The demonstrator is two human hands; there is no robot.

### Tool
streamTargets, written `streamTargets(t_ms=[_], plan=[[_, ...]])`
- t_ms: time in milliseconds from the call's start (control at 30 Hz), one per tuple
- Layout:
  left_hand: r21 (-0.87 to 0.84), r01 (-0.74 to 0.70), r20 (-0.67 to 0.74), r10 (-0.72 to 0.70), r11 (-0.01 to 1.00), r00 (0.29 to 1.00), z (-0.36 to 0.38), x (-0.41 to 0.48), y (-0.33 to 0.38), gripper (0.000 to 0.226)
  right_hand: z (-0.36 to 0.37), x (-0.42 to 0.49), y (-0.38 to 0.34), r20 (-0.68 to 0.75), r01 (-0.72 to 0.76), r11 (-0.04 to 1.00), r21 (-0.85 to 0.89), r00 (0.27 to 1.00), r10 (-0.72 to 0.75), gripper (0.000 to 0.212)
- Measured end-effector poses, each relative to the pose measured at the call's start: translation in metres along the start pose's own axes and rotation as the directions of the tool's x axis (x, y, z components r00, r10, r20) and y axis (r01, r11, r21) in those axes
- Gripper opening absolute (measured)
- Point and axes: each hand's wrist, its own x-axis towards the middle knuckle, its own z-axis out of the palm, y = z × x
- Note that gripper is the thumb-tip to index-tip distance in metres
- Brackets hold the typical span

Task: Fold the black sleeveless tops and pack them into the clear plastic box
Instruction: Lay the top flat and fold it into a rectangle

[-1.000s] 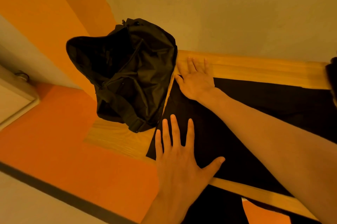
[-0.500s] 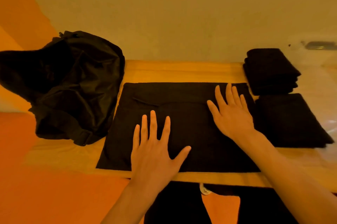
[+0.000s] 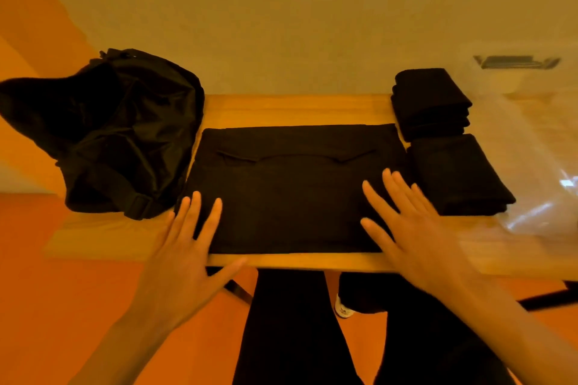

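Drawn back over the top (image 3: 294,190), left hand (image 3: 184,262) and right hand (image 3: 419,237) are spread flat, gripping nothing; folds could be rucked by uneven smoothing.

A: Light?
B: Dim, warm orange cast over everything. Flat black sleeveless top (image 3: 291,184) nearly detail-less, folds barely show.
A: Blur?
B: Yes, right hand (image 3: 419,228) smeared w/ motion blur; left hand (image 3: 181,259) sharper. Glare streaks on clear plastic box (image 3: 538,212). Wide-angle stretch toward corners.
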Motion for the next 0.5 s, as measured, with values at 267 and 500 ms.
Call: streamTargets(t_ms=[267,500], plan=[[0.043,-0.124,-0.014,0.125,0.991,0.992,0.010,-0.024,-0.021,0.078,0.020,-0.053,0.014,-0.082,0.037,0.999,-0.021,0.996,-0.038,0.076],[0.101,-0.142,-0.120,0.153,0.985,0.981,-0.002,-0.036,-0.037,0.060,0.032,-0.078,0.018,-0.212,-0.021,0.998,0.060,0.977,0.033,0.068]])
